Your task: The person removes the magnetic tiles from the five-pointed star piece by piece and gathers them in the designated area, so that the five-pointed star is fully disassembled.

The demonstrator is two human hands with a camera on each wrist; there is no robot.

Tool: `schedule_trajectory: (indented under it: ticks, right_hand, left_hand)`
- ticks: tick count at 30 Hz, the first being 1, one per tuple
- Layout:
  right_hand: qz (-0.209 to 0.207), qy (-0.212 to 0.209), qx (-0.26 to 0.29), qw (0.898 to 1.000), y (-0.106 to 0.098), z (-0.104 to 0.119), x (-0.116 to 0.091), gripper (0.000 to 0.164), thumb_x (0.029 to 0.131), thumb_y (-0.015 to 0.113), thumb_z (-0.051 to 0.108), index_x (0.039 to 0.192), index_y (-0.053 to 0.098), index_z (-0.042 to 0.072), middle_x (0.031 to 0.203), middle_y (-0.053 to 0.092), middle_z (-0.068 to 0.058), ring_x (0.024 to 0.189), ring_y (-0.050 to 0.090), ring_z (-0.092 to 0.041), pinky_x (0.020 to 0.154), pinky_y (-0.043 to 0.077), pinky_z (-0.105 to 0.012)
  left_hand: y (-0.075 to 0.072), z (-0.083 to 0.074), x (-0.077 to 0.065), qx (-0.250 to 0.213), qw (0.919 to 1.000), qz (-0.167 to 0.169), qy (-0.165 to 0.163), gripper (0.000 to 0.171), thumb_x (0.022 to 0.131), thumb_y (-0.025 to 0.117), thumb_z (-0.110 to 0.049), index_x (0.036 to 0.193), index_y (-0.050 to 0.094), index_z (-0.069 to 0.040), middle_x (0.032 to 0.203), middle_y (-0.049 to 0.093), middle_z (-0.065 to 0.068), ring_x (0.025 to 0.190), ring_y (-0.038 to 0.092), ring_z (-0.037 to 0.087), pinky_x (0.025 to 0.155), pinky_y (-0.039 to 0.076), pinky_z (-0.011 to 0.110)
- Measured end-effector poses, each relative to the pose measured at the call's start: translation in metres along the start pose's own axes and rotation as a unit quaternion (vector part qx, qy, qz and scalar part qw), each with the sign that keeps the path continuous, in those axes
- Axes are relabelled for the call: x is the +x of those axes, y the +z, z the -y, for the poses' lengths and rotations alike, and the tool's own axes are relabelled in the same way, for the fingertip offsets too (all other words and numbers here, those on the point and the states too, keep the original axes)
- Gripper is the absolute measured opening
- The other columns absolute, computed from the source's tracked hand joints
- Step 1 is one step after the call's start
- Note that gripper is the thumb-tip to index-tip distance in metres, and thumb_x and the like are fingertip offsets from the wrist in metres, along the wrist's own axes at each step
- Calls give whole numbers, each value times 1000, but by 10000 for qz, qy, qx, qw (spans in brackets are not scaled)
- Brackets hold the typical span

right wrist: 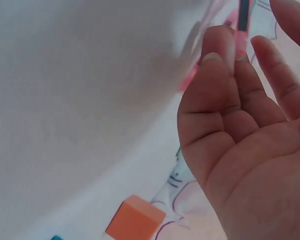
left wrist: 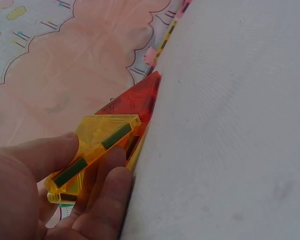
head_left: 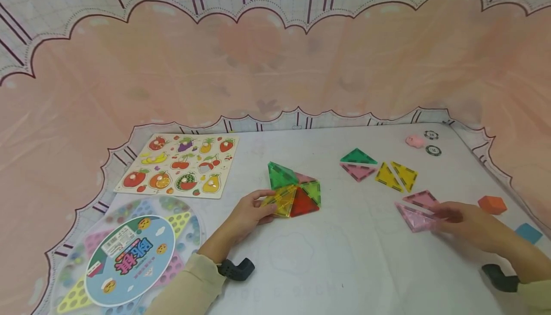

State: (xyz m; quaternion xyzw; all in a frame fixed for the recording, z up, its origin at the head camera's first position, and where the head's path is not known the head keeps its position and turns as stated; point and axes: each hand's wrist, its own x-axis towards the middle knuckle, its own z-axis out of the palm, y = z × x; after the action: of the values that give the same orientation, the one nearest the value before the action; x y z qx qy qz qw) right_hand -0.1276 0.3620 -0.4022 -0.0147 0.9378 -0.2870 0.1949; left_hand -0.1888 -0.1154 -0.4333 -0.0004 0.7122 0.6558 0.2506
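My left hand [head_left: 247,215] pinches a clear yellow triangular magnetic tile [head_left: 281,200] between thumb and fingers. It sits against a raised cluster with a red tile [head_left: 304,203], a dark green tile [head_left: 281,176], a light green tile [head_left: 314,191] and a pink tile [head_left: 304,178]. The left wrist view shows the yellow tile [left wrist: 107,127] tilted, its black edge strips facing me. Over on the right, my right hand [head_left: 471,225] pinches a pink triangular tile [head_left: 414,218] by one corner. Just behind it lies another pink tile [head_left: 421,198]. Fingers hide part of both held tiles.
Two yellow tiles [head_left: 397,176], a green tile [head_left: 358,156] and a pink tile [head_left: 358,171] lie behind the right hand. An orange block [head_left: 492,204] and blue block [head_left: 528,233] are far right. A fruit board [head_left: 176,166] and a round game board [head_left: 129,257] are left.
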Motion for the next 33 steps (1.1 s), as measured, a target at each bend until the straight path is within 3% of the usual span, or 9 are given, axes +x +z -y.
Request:
schedule_trajectory:
  ticks: [7,12,18,22,28,33]
  right_hand:
    - [-297,73,-160,9994,-6,-1,-2,64,80,60,47,123,48,1,111,56,-17,100,49,-36,72,48,-43]
    - [-596,-228,-177,9978,-8,13,-3,59,82,58,47,121,50,3,108,57,-14,99,50,-34,71,48,-42]
    - [-283,-637,510,9963,4,47,4,51,84,60,38,122,50,6,108,57,-10,94,53,-26,67,49,-27]
    - [-94,-1026,796,9915,17,73,14,46,83,62,34,118,52,5,106,57,-8,85,53,-22,62,49,-26]
    - [-82,-1604,483,9858,47,109,31,39,82,62,40,113,57,16,104,58,2,90,52,-15,74,46,-24]
    - [484,-1877,608,9791,73,135,47,38,82,62,38,114,56,17,107,57,3,96,53,-15,81,45,-33]
  left_hand:
    - [0,-1,0,-31,10000,7,-30,46,83,63,-16,127,47,-11,116,52,16,93,55,22,77,47,33]
    - [2,0,-1,34,9999,-115,10,48,81,66,-21,125,48,-13,114,53,15,92,56,21,75,48,30]
    - [7,1,-9,248,9996,-20,101,53,83,65,-21,129,42,-11,106,57,14,89,60,21,75,48,29]
    - [12,1,-18,353,9993,152,26,56,82,65,-24,131,40,-14,101,59,13,88,61,21,76,48,29]
    - [17,1,-31,1197,9916,483,-102,57,79,67,-33,130,43,-22,88,62,9,80,61,20,74,48,30]
    - [13,-3,-38,1909,9783,794,120,49,79,65,-36,123,50,-21,85,63,4,75,58,20,68,46,32]
